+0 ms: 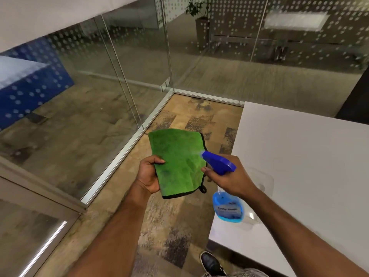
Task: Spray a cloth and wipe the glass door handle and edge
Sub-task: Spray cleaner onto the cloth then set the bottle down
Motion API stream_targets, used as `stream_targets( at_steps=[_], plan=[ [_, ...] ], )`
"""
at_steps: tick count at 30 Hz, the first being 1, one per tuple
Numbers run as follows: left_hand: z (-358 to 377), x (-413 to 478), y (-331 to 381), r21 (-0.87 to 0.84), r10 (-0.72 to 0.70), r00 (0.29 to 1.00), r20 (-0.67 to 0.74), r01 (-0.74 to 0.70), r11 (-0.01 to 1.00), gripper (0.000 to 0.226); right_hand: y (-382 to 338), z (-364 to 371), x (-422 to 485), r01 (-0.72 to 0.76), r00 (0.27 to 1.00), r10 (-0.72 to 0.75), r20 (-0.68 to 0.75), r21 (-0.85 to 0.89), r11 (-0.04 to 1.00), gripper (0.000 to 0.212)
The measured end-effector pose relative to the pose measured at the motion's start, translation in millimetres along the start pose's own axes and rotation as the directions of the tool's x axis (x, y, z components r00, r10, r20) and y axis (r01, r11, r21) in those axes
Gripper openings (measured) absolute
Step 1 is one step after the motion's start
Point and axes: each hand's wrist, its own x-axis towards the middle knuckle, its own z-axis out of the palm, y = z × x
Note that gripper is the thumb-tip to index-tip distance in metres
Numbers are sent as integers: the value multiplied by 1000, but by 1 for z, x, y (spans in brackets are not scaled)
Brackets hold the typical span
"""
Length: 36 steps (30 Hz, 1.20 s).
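A green microfibre cloth point(177, 160) with a black hem is held up flat in my left hand point(148, 173), thumb on its left edge. My right hand point(229, 177) grips a spray bottle point(223, 182) with a blue trigger head and blue liquid. Its nozzle points at the cloth's right side, and a faint mist shows at the tip. Glass panels point(95, 80) with metal frames run along the left and the back. No door handle is visible to me.
A white table point(299, 156) fills the right side, its edge close to my right forearm. Patterned carpet point(179, 226) lies below. A metal floor track point(119, 156) borders the glass. A potted plant point(201, 23) stands behind the far glass. A dark shoe point(211, 263) shows at the bottom.
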Motion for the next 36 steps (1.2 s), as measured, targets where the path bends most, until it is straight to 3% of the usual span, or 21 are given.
stream_targets(
  at_steps=[3,9,20,26,31,36],
  plan=[
    [-2,-4,3,-1,10,1000,-1,-10,1000,71,0,7,-3,-34,999,34,-9,-12,999,45],
    [-4,-11,8,5,53,999,5,-53,999,67,-10,4,-8,15,999,-15,-49,-1,1000,13],
    [-9,-17,11,-53,94,996,2,-94,994,68,-2,7,-20,21,990,-32,-135,-83,996,29],
    [-6,-15,10,-60,90,996,0,-90,994,70,1,-9,-18,95,992,-90,-92,42,995,14],
    [-2,-13,3,-67,98,995,13,-97,993,68,11,-31,-24,-7,988,40,-149,215,977,14],
    [-1,-12,-4,-79,108,994,22,-106,991,65,42,-62,-27,-35,969,72,-237,155,987,18]
  ],
)
